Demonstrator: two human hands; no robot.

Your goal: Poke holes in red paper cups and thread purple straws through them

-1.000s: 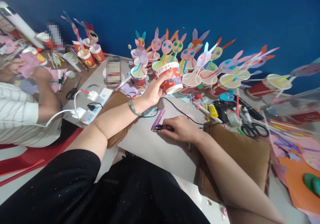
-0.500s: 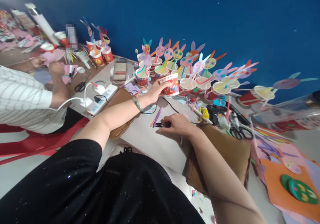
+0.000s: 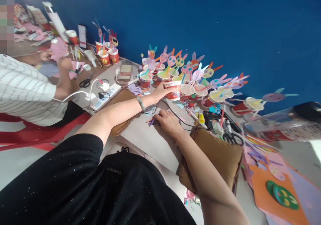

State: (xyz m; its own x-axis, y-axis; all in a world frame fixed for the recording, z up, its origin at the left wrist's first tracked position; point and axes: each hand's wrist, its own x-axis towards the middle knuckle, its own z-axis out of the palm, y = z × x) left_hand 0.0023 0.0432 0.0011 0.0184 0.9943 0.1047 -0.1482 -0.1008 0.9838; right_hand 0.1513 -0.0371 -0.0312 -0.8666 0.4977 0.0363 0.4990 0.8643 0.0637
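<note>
My left hand (image 3: 164, 91) is closed around a red paper cup (image 3: 173, 92) with a white rim, at the front of a crowd of similar cups. Those cups (image 3: 164, 74) carry paper rabbit faces on coloured sticks. Lower down, my right hand (image 3: 168, 120) rests on the grey table (image 3: 145, 138), fingers curled over something dark that is mostly hidden. Thin purple and orange strips (image 3: 151, 121) poke out by its fingertips. A black cable (image 3: 170, 108) runs between my two hands.
A white power strip (image 3: 106, 97) lies left, beside a brown cushion (image 3: 122, 99). Another brown cushion (image 3: 215, 148) lies under my right forearm. Black scissors (image 3: 233, 138), a clear bottle (image 3: 276, 124) and orange paper (image 3: 265, 185) are right. A co-worker's hands (image 3: 64, 64) hold pink paper at left.
My right hand has slid left and forward, covering the dark object that showed before. My left hand still holds the cup, now more upright. The co-worker has raised the pink paper.
</note>
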